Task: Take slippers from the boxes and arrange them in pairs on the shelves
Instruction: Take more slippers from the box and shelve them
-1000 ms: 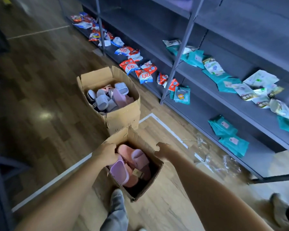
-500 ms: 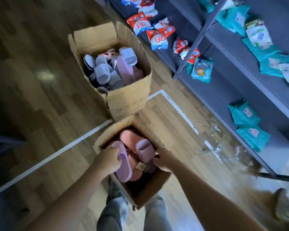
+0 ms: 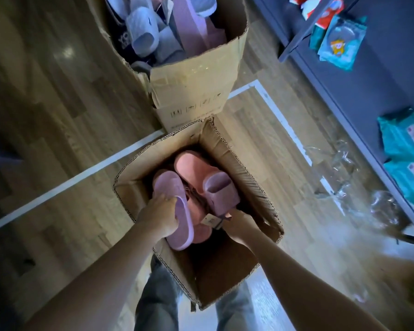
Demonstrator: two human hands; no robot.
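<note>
Floor [image 3: 58,115] box [image 3: 244,177]: L hand [image 3: 158,216] grips lilac slipper [image 3: 170,187], long axis near-to-far.

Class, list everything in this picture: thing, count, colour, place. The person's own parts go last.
near box: one, brown, on the floor
far box: one, brown, just beyond it
lilac slipper: one, lilac, near box
pink slipper: one, pink, near box
mauve slipper: one, mauve, near box, right side
tag: one, pale, beside mauve slipper
mixed slippers: several, white, grey, pink, far box
shelf: one, dark grey, right
packets: several, teal and red, on shelf
plastic wrap: clear, floor by shelf
legs: two, grey trousers, bottom
left hand: grips lilac slipper
right hand: at mauve slipper's heel, grip hidden
</note>
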